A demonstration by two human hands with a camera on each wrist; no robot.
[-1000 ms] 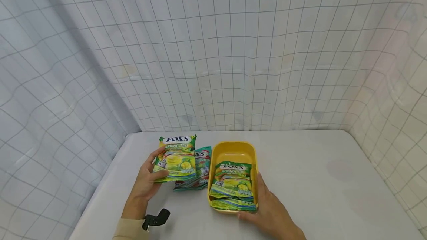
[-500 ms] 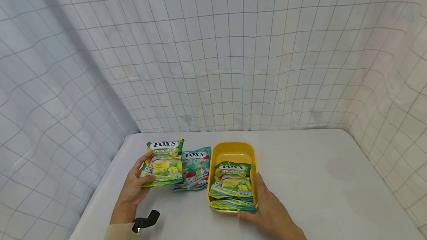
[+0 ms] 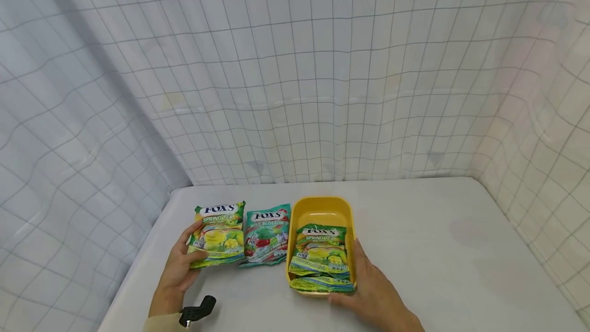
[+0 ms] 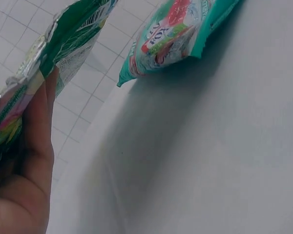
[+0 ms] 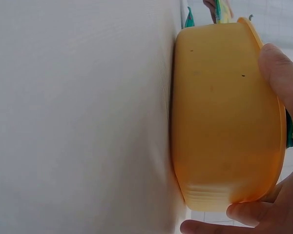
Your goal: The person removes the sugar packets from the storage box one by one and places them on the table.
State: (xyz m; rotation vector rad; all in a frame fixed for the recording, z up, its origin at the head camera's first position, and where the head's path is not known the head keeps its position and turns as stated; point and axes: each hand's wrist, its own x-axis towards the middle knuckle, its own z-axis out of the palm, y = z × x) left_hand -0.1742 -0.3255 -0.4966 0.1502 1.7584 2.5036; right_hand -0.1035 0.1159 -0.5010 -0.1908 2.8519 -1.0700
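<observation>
My left hand (image 3: pixel 177 268) holds a green and yellow candy bag (image 3: pixel 220 234), labelled Fox's Spring Tea, by its left side, thumb on the front and fingers behind. In the left wrist view this bag (image 4: pixel 78 36) is tilted above the table. Just right of it lies a teal Mint Blossom candy bag (image 3: pixel 267 237). A yellow tub (image 3: pixel 322 209) stands beside that bag, with Spring Tea bags (image 3: pixel 320 252) overlapping in its near part. My right hand (image 3: pixel 375 291) grips the tub's near right corner; in the right wrist view the thumb lies on the rim of the tub (image 5: pixel 224 112).
The white table (image 3: pixel 438 250) extends to the right of the tub. Gridded white sheeting (image 3: pixel 322 91) rises behind the table and along both sides. A black device (image 3: pixel 198 311) is strapped at my left wrist.
My left hand has moved left and lower with the Spring Tea bag, uncovering the Mint Blossom bag. The tub and my right hand have stayed in place.
</observation>
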